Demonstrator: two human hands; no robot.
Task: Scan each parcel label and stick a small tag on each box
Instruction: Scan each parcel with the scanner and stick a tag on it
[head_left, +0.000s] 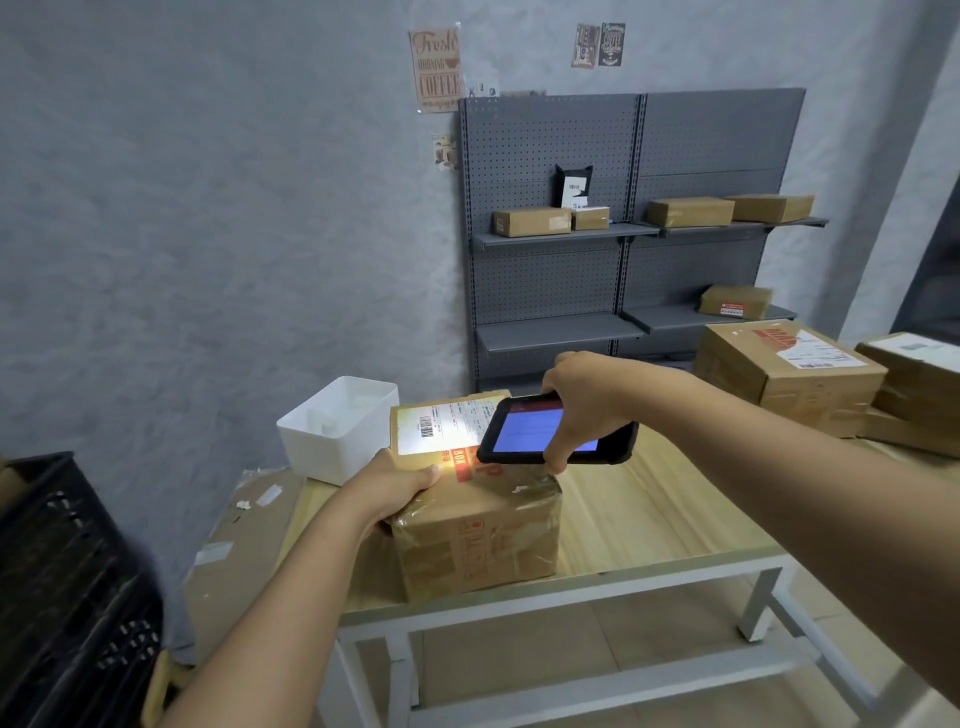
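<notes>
A brown cardboard parcel (478, 535) wrapped in clear tape sits near the left front edge of the wooden table (665, 514). Its white shipping label (447, 423) with a barcode faces up and is lit by a bright patch of light. My left hand (400, 480) grips the parcel's left top edge. My right hand (587, 400) holds a black handheld scanner (550, 434) with a blue screen, tilted just above the parcel's far right top, beside the label.
A white plastic bin (337, 431) stands at the table's back left. Two more labelled boxes (789, 374) (919, 379) sit at the right. Grey shelving (623, 234) behind holds several parcels. A black crate (67, 582) and flattened cardboard (234, 551) lie on the left.
</notes>
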